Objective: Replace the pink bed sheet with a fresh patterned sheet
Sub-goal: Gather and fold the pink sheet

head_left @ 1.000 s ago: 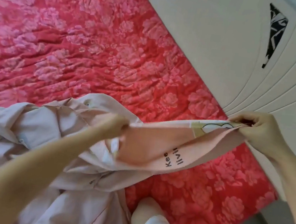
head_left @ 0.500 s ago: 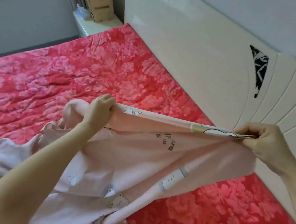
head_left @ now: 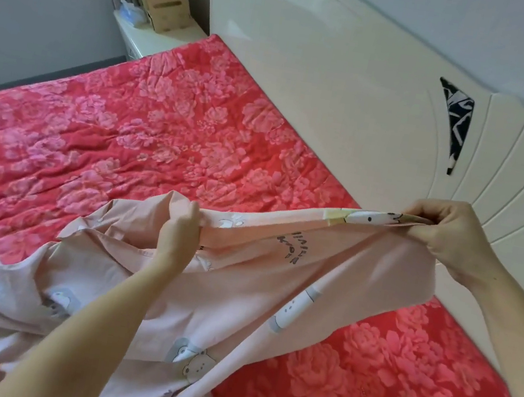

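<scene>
Left hand [head_left: 180,231] and right hand [head_left: 452,237] stretched one hem of the pale pink cotton sheet printed with cartoon bears [head_left: 237,301].
Each hand was closed on that edge, fingers curled round the cloth, holding it taut above the red quilted bed cover with pink roses [head_left: 132,143]. This was probably to square it with the glossy cream headboard [head_left: 339,90] before spreading it (the rest lay bunched on the bed near the person).
</scene>
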The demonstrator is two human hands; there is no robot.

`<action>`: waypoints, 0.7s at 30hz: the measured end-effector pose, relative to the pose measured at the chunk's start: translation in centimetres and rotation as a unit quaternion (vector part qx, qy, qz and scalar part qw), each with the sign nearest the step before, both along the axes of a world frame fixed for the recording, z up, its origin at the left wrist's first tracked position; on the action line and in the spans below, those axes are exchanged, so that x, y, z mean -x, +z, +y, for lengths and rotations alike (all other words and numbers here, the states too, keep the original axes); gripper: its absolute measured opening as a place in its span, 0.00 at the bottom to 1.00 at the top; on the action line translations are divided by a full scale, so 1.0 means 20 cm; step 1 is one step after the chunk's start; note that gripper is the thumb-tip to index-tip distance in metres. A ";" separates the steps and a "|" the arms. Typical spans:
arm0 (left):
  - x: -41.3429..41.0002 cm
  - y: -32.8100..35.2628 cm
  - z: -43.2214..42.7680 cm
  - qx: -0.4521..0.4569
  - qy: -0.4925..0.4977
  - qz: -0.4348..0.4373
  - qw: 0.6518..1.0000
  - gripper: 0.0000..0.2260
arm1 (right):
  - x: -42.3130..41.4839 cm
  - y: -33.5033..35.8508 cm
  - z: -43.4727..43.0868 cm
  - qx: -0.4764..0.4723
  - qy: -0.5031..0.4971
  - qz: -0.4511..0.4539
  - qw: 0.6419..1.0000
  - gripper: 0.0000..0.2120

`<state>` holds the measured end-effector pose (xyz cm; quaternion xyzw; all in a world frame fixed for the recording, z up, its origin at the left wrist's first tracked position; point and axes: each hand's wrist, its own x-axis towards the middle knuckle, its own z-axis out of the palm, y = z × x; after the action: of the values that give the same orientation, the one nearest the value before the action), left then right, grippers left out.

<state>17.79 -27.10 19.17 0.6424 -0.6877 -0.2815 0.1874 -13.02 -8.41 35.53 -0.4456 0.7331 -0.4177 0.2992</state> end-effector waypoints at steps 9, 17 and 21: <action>-0.03 -0.36 -0.02 -0.172 -0.028 0.107 0.979 0.23 | -0.04 0.01 -0.07 0.024 0.001 -0.027 0.999 0.28; 0.16 -0.21 -0.01 -0.261 0.196 0.446 0.833 0.13 | 0.01 -0.02 -0.09 0.015 -0.019 -0.011 1.000 0.27; 0.19 -0.07 -0.17 -0.037 0.157 0.440 0.883 0.10 | 0.04 -0.02 -0.09 0.028 -0.050 -0.021 0.998 0.26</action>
<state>14.06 -30.46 17.78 0.5583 -0.4139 -0.5276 0.4885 -13.89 -10.22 35.19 -0.4077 0.7363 -0.4613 0.2808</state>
